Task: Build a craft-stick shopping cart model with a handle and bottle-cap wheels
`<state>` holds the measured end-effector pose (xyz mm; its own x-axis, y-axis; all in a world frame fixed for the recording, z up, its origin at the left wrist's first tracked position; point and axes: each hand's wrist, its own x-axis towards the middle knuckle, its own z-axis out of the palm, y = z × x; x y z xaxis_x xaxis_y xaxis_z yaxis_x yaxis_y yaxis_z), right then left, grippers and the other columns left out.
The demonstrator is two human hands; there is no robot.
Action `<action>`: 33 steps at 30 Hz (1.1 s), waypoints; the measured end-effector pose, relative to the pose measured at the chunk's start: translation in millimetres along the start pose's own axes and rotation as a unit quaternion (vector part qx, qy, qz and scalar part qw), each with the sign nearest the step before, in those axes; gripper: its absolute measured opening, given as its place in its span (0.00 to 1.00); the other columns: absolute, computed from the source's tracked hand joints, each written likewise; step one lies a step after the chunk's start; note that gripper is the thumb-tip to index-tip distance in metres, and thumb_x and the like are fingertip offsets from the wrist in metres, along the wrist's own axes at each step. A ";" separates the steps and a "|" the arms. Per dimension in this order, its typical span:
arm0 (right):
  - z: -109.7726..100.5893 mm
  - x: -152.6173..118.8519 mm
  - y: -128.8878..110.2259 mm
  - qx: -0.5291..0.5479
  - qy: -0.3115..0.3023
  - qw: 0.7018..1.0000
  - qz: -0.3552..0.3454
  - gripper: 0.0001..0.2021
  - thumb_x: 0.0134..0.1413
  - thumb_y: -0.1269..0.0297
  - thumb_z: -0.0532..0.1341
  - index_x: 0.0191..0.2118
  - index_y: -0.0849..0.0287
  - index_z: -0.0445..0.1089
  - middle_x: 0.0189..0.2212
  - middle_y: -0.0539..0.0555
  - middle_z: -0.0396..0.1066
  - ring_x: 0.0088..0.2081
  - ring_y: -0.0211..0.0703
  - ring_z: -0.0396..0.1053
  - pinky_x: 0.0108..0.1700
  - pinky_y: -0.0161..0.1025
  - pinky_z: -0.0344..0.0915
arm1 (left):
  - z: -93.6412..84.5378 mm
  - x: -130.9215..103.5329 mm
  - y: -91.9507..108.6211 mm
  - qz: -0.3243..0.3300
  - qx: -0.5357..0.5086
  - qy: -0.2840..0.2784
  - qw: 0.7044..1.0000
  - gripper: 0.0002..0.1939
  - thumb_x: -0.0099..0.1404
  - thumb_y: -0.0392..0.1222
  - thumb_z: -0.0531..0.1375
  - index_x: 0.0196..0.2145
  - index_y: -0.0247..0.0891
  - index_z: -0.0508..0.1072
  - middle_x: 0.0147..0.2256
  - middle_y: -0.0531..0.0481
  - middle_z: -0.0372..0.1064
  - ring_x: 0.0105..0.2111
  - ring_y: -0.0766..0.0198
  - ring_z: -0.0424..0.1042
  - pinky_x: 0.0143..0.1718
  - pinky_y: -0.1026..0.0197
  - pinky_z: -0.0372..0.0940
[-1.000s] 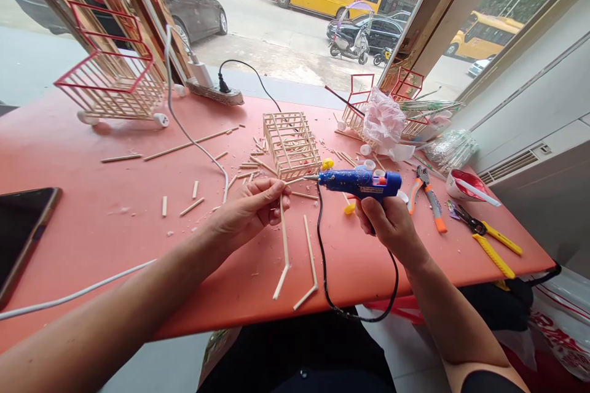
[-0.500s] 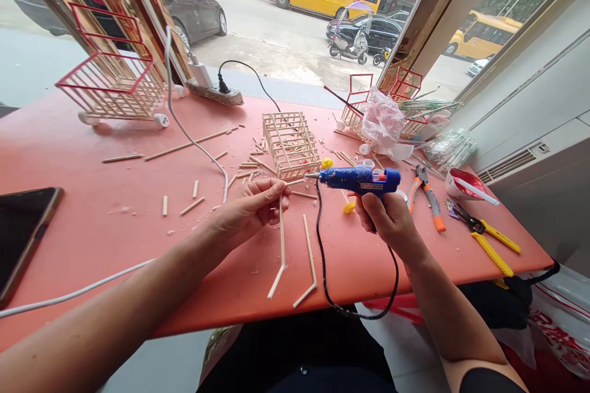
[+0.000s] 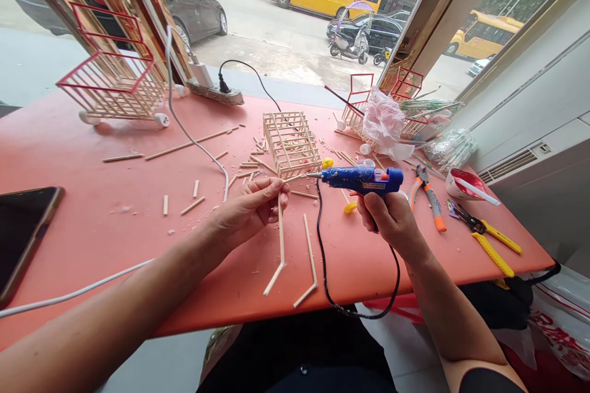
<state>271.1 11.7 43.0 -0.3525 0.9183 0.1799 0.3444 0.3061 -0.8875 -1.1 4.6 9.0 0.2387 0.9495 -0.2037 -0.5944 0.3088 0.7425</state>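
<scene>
The left hand [image 3: 251,209] has its thumb and fingers pinched on a thin, pale wooden stick frame [image 3: 281,233]; its long, straight leg drops below the fingertips and kinks at the lower end, while a short leg juts right. The right hand [image 3: 391,212] wraps its fingers around the grip of a blue plastic glue gun [image 3: 359,179], its surface speckled with pale residue. The metal nozzle points left at the short leg's end; whether they touch is too small to tell. A smooth black cord [image 3: 323,258] loops below the right-hand fingers. Just beyond the left fingertips stands a boxy slatted crate [image 3: 291,144] of slim wooden rods, open between the bars. Below and right of those fingertips, a similar angled stick piece [image 3: 311,252] lies on the smooth, coral-coloured table [image 3: 115,245]. Right of the right-hand fingers lie pliers [image 3: 428,196] with orange-and-grey grips.
</scene>
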 end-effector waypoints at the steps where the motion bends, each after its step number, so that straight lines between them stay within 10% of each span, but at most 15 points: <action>1: -0.1 -0.1 -0.4 -0.001 -0.002 1.000 0.000 0.29 0.67 0.36 0.56 0.30 0.59 0.69 0.16 0.47 0.61 0.18 0.34 0.59 0.21 0.36 0.55 | -0.5 0.2 -0.2 0.000 -0.002 -0.001 1.000 0.20 0.46 0.45 0.82 0.28 0.31 0.80 0.22 0.50 0.73 0.19 0.72 0.67 0.19 0.72 0.62; 33: 2.8 -1.5 -4.8 -0.099 0.007 0.993 -0.067 0.25 0.69 0.49 0.56 0.21 0.56 0.61 0.15 0.48 0.61 0.18 0.34 0.61 0.24 0.36 0.56 | 6.6 -2.7 0.2 0.004 0.037 0.021 0.999 0.23 0.41 0.51 0.83 0.26 0.33 0.80 0.20 0.52 0.71 0.18 0.74 0.64 0.18 0.73 0.59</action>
<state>267.6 8.1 45.8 -0.3960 0.8687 0.2977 0.4605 0.4683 -0.7541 3.3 1.7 14.0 0.2016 0.9536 -0.2235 -0.5374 0.2985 0.7888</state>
